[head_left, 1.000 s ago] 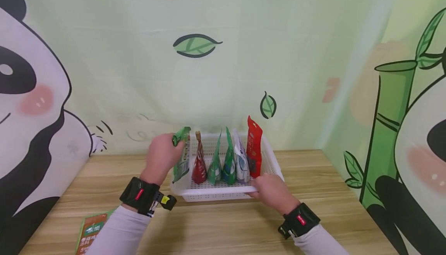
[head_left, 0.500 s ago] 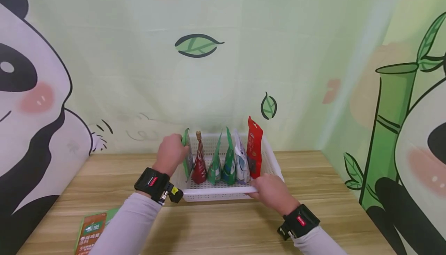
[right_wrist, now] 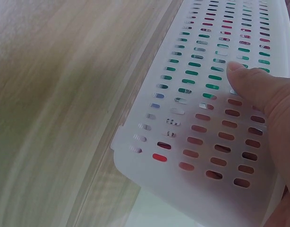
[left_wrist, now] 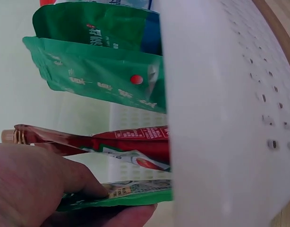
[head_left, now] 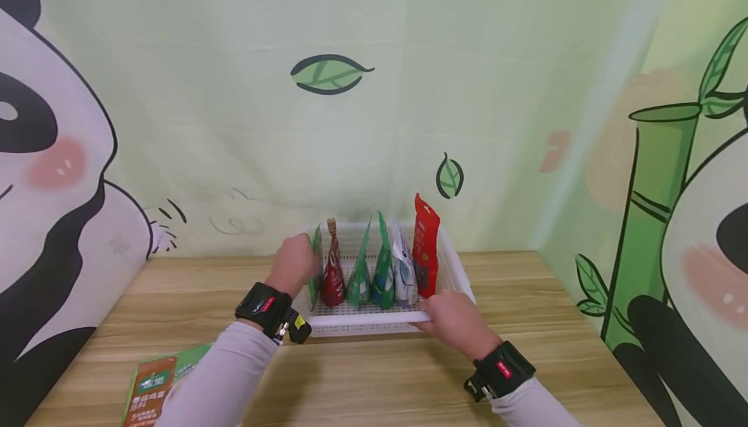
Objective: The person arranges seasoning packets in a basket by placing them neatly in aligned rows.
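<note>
A white perforated basket (head_left: pixel 374 318) stands on the wooden table with a row of upright packets inside. At its left end my left hand (head_left: pixel 295 263) pinches a green packet (left_wrist: pixel 140 195) between thumb and fingers; the packet stands inside the basket wall. Beside it is a red pouch with a tan cap (head_left: pixel 334 278). Further right come two green pouches (head_left: pixel 359 281), a white packet (head_left: pixel 404 268) and a tall red packet (head_left: pixel 426 245). My right hand (head_left: pixel 458 323) grips the basket's front rim near the right corner, its thumb (right_wrist: pixel 251 82) against the perforated outer wall.
A green and brown packet (head_left: pixel 153 385) lies flat on the table at the front left, partly under my left sleeve. Behind the table hangs a green printed backdrop (head_left: pixel 234 122), with cartoon pandas at both sides.
My left hand has moved right and lowered the green packet into the basket's left end, where it stands more upright. The right hand has kept its grip on the rim.
</note>
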A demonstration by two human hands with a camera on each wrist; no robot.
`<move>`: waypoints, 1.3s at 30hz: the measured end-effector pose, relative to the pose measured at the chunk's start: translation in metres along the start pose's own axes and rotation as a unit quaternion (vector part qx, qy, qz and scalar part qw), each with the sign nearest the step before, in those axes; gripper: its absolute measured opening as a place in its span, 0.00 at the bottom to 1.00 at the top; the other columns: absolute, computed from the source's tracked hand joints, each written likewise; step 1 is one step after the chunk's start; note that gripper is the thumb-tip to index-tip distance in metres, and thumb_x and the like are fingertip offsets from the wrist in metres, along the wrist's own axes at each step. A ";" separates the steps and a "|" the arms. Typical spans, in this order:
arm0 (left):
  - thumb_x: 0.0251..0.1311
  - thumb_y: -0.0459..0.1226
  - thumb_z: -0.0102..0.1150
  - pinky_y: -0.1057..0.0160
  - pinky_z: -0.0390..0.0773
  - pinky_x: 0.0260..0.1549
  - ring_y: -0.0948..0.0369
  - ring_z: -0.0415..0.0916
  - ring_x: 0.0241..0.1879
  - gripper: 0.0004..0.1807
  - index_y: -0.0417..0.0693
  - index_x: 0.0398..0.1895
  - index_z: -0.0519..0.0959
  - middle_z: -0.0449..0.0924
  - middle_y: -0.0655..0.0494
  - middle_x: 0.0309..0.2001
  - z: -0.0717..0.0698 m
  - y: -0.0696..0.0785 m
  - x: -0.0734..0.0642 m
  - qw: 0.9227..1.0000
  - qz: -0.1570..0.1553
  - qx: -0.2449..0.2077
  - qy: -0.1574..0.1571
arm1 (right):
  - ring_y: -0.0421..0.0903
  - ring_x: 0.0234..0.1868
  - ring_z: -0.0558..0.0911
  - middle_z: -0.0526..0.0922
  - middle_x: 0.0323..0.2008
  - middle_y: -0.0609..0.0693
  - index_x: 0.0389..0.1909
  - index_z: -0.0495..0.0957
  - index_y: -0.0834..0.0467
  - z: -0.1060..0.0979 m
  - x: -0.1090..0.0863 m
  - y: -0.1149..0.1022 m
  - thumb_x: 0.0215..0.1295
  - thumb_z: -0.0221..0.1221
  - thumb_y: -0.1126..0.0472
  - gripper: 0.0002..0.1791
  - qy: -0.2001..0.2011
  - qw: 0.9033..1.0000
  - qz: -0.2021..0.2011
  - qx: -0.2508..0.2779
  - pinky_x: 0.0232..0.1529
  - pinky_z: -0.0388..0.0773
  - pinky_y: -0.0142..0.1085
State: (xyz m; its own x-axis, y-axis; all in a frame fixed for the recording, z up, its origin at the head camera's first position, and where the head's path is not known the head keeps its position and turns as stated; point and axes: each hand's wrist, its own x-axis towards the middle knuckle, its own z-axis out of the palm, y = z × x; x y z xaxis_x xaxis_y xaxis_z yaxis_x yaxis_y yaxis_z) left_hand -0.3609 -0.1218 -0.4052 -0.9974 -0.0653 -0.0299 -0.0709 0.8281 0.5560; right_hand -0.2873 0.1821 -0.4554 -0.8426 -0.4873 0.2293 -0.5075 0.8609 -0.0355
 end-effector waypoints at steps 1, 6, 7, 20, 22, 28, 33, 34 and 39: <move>0.65 0.30 0.56 0.67 0.73 0.19 0.55 0.79 0.30 0.14 0.34 0.52 0.76 0.82 0.43 0.40 0.001 0.001 0.000 1.000 -0.001 0.000 -0.002 | 0.37 0.21 0.72 0.82 0.19 0.42 0.32 0.87 0.53 0.000 0.000 0.000 0.58 0.74 0.49 0.12 0.002 1.000 -0.002 0.000 0.24 0.66 0.30; 0.65 0.28 0.56 0.66 0.75 0.19 0.53 0.81 0.31 0.16 0.33 0.56 0.73 0.83 0.39 0.44 0.005 0.004 -0.002 1.000 0.000 0.001 -0.003 | 0.38 0.21 0.72 0.82 0.19 0.42 0.29 0.86 0.52 0.002 0.000 0.000 0.58 0.74 0.49 0.12 0.010 1.000 -0.011 -0.003 0.24 0.65 0.30; 0.65 0.28 0.56 0.65 0.75 0.19 0.53 0.81 0.31 0.16 0.33 0.55 0.73 0.83 0.39 0.44 0.005 0.005 -0.002 1.000 0.003 0.004 -0.002 | 0.38 0.20 0.72 0.81 0.18 0.42 0.28 0.85 0.52 0.002 0.000 0.000 0.58 0.74 0.49 0.12 0.011 1.000 -0.011 -0.004 0.24 0.65 0.31; 0.61 0.26 0.59 0.65 0.72 0.17 0.55 0.77 0.28 0.11 0.35 0.46 0.75 0.81 0.44 0.36 0.010 0.013 -0.011 0.999 0.025 0.027 -0.006 | 0.37 0.19 0.70 0.78 0.16 0.41 0.26 0.83 0.52 0.003 0.001 -0.001 0.58 0.74 0.49 0.13 0.013 1.000 -0.013 -0.003 0.23 0.63 0.31; 0.60 0.26 0.60 0.66 0.71 0.15 0.55 0.77 0.26 0.13 0.35 0.47 0.75 0.81 0.45 0.35 0.010 0.013 -0.011 0.999 0.026 0.031 -0.014 | 0.37 0.19 0.70 0.78 0.16 0.41 0.26 0.84 0.52 0.004 0.001 0.000 0.58 0.74 0.49 0.12 0.013 1.000 -0.011 -0.005 0.23 0.63 0.31; 0.58 0.27 0.62 0.67 0.70 0.14 0.56 0.77 0.24 0.14 0.35 0.48 0.75 0.80 0.45 0.34 0.010 0.012 -0.012 0.999 0.032 0.027 -0.016 | 0.36 0.21 0.72 0.82 0.19 0.41 0.32 0.88 0.53 0.004 0.002 -0.001 0.58 0.74 0.49 0.12 0.005 1.000 0.003 0.007 0.24 0.66 0.29; 0.57 0.29 0.65 0.65 0.72 0.19 0.55 0.77 0.29 0.16 0.35 0.47 0.74 0.80 0.44 0.36 0.011 0.009 -0.015 0.999 0.049 0.021 -0.008 | 0.36 0.20 0.71 0.82 0.18 0.41 0.31 0.88 0.53 0.004 0.001 -0.001 0.58 0.74 0.49 0.11 0.009 1.000 0.001 0.008 0.24 0.65 0.29; 0.57 0.29 0.66 0.64 0.74 0.21 0.54 0.77 0.31 0.16 0.35 0.47 0.74 0.80 0.44 0.37 0.012 0.009 -0.016 0.998 0.052 0.020 -0.006 | 0.36 0.20 0.71 0.81 0.18 0.41 0.30 0.87 0.52 0.004 0.001 -0.001 0.58 0.74 0.49 0.11 0.012 1.000 -0.001 0.007 0.24 0.65 0.30; 0.55 0.30 0.68 0.62 0.79 0.27 0.54 0.78 0.34 0.19 0.35 0.48 0.73 0.81 0.43 0.40 0.012 0.008 -0.024 0.998 0.068 0.011 -0.006 | 0.37 0.19 0.71 0.78 0.16 0.40 0.26 0.84 0.52 0.003 -0.001 -0.001 0.58 0.74 0.50 0.12 0.023 1.000 -0.009 0.001 0.23 0.63 0.30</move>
State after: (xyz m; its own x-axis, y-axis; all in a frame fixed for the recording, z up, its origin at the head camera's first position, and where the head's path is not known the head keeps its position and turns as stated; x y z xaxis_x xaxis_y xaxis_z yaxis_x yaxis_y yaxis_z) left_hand -0.3372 -0.1067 -0.4099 -0.9978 0.0555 0.0354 0.0658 0.8413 0.5365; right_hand -0.2869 0.1811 -0.4579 -0.8244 -0.4950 0.2744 -0.5225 0.8520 -0.0328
